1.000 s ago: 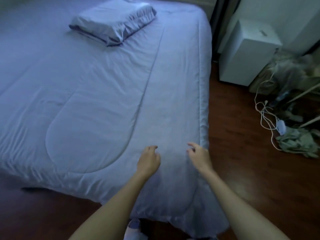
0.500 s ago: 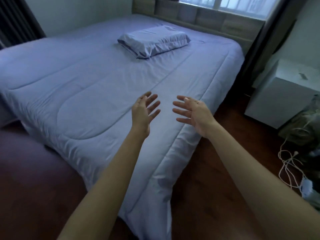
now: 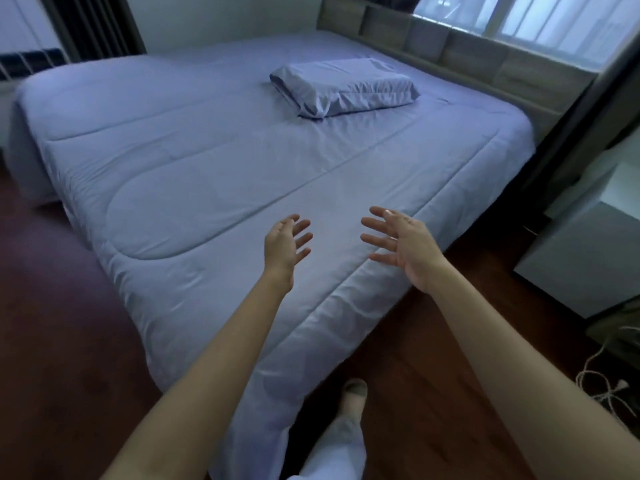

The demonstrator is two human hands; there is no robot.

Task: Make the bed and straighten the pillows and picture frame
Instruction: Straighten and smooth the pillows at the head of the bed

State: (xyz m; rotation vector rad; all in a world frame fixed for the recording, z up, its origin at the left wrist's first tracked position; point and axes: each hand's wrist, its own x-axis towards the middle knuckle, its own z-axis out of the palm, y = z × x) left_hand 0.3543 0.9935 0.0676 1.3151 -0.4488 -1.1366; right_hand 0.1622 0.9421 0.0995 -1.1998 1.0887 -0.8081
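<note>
– Both hands have come up off the duvet since a second ago, when they lay curled on its near corner. Since half a second ago they have barely shifted.

– How do the fingers stand?

– Spread, on both. Left hand sits just below the middle of the frame, palm turned to the right, fingers fanned and apart. Right hand sits just right of it, palm facing left, fingers straight and splayed. Neither holds anything, and the two hands are apart from each other.

– Do they touch the cover?

– From this view I cannot tell; they appear to be held over it.

– Where is the bedding?

– Lavender duvet lies flat across the whole bed, from the upper left to the lower middle of the frame, with light creases along the near edge, where it hangs towards the dark wooden floor. One pillow in the same colour lies on top in the upper middle, near the wooden headboard, set at a slant to it.

– What else?

– Window at the upper right above the headboard. White cabinet at the right edge. Loose cables on the floor at the lower right. Person's foot on the floor just beside the duvet's hanging corner.
</note>
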